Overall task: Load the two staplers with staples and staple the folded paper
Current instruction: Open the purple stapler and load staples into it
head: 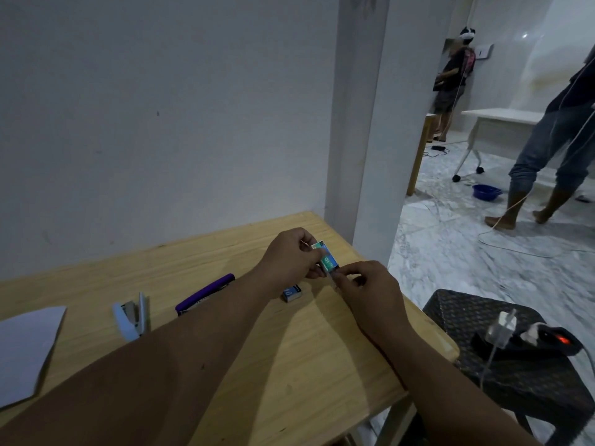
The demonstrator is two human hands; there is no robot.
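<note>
My left hand point(294, 255) grips a small green and blue staple box point(327, 257) above the wooden table point(289, 349). My right hand point(367, 284) pinches the box's near end with curled fingers. A second, dark blue staple box point(292, 293) lies on the table just below my left wrist. A purple stapler point(206, 294) lies to the left of it, partly hidden by my left forearm. Further left sits a light blue stapler point(131, 320), swung open. The folded white paper point(27, 349) lies at the table's left edge.
A white wall and pillar stand just behind the table. Right of the table, a dark wicker stool point(515, 381) carries a power strip with plugs and a cable. Two people stand on the marble floor at the far right, near a white wheeled table and a blue bowl.
</note>
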